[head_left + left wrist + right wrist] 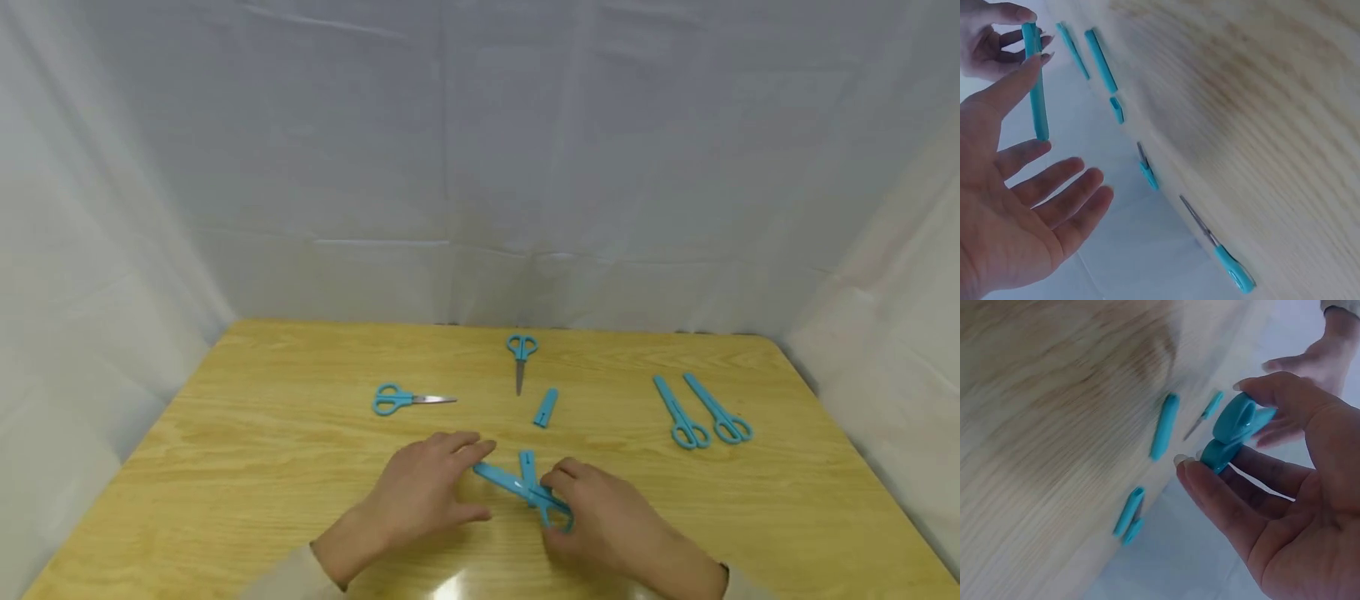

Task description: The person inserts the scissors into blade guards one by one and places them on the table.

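My right hand point(603, 512) pinches a pair of sheathed scissors point(1235, 425) by the blue handle loops, between thumb and fingers. The blue sheath point(498, 479) covers the blades and points to the left. At its tip is my left hand point(423, 479), fingers spread and extended, the index fingertip right at the sheath's end in the left wrist view. A loose blue sheath point(527, 462) lies on the table behind the held scissors, partly hidden by them. Farther back lies another loose sheath point(547, 407).
Bare-bladed scissors point(393, 399) lie at left on the wooden table point(262, 433); a second bare pair point(521, 350) lies near the back edge. Two sheathed pairs, one point(678, 417) beside the other point(720, 411), lie at right. A pale curtain point(480, 167) hangs behind.
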### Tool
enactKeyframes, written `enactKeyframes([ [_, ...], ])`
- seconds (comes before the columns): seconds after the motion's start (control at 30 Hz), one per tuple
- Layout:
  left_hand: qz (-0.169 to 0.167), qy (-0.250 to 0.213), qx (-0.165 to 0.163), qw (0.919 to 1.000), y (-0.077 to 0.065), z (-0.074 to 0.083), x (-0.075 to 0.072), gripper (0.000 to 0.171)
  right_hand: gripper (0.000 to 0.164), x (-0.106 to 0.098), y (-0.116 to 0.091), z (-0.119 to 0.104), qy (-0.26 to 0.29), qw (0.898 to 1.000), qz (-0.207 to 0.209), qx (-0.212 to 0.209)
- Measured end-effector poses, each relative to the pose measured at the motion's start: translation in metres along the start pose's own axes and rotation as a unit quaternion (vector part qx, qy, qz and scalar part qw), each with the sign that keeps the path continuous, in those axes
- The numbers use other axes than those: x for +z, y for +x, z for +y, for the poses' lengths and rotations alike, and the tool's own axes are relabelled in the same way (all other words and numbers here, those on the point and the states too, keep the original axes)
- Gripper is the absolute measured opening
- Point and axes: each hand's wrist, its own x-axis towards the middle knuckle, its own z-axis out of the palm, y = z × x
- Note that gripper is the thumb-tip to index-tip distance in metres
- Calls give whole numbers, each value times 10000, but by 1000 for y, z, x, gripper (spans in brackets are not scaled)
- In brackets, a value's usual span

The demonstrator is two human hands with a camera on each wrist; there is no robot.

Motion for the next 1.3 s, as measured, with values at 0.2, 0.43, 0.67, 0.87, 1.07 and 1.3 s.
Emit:
enactKeyframes([
  [0.2, 323, 159, -176, 9992, 2, -15, 1, 73, 42, -8, 6, 33, 360, 9939, 142, 1032],
  [0.43, 384, 381, -128, 9985, 4, -25, 8, 68, 44, -13, 7, 84, 597, 9787, 320, 1940],
  [0.67, 309, 522, -55, 9981, 4, -24, 10, 66, 35, -11, -1, 113, 170, 9671, 438, 2499],
  [0.87, 204, 603, -62, 9980, 6, -23, 12, 64, 35, -12, -2, 120, 152, 9606, 460, 2737],
  [1.07, 40, 394, -106, 9992, 7, -20, 15, 62, 39, -13, -3, 123, 80, 9586, 480, 2805],
  [1.3, 8, 424, -107, 9990, 9, -18, 16, 62, 44, -13, -4, 125, -387, 9579, 421, 2815],
])
